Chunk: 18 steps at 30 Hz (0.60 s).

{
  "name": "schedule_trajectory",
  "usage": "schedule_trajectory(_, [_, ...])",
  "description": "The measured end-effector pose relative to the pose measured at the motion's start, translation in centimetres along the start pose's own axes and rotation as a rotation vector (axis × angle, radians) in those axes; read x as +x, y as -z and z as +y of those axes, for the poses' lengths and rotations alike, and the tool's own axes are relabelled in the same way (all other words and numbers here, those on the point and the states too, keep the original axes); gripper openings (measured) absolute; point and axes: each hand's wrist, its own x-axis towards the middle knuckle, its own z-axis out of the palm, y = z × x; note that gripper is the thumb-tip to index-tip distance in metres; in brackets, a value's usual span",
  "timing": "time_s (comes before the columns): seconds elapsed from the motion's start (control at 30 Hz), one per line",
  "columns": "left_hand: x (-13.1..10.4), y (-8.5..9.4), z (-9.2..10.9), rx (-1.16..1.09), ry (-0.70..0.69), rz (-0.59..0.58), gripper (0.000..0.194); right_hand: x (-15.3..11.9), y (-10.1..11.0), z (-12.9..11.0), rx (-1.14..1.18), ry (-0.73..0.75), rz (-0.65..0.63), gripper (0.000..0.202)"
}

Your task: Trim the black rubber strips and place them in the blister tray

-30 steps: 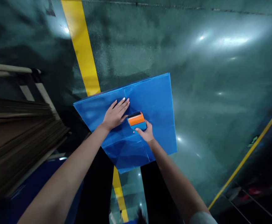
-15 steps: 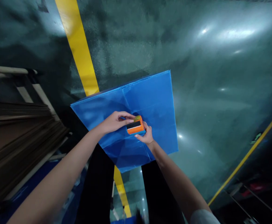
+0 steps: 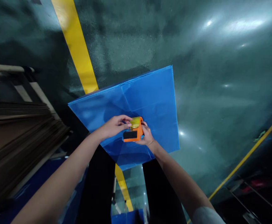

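Note:
An orange tape dispenser (image 3: pixel 139 133) with a black front part and a roll of yellowish clear tape (image 3: pixel 135 123) is above a blue sheet-like panel (image 3: pixel 156 96). Wrapped round the dispenser's right side is my right hand (image 3: pixel 147 133). At the left edge of the tape roll, my left hand (image 3: pixel 117 125) has its thumb and fingers close together on the tape; whether it pinches the tape end is hard to make out.
Stacked brown cardboard sheets (image 3: pixel 21 140) lie on a rack with pale tubes (image 3: pixel 42 96) at the left. A yellow line (image 3: pixel 76 43) crosses the green floor (image 3: pixel 210 99). Dark equipment stands at the lower right.
The dispenser has turned in my right hand, and more of the yellowish roll shows. My left hand has moved slightly down and left, from the dispenser's black part to the roll's edge.

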Motion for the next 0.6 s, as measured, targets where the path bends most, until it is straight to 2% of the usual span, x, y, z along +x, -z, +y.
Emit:
schedule_trajectory(0.17, [-0.5, -0.7, 0.6, -0.290, 0.167, 0.152, 0.033, 0.0, 0.1, 0.2, -0.022, 0.025, -0.017, 0.050])
schedule_trajectory(0.37, [-0.3, -1.2, 0.6, -0.503, 0.318, 0.186, 0.035, 0.0, -0.1, 0.2, -0.019, 0.025, -0.025, 0.047])
schedule_trajectory(0.5, [-0.3, -1.4, -0.2, -0.443, 0.295, 0.186, 0.037, 0.0, -0.2, 0.2, -0.004, 0.042, -0.038, 0.046])
schedule_trajectory(0.6, [-0.8, -1.2, -0.9, -0.303, 0.178, 0.158, 0.034, -0.1, -0.1, 0.1, -0.005, 0.038, -0.053, 0.047])
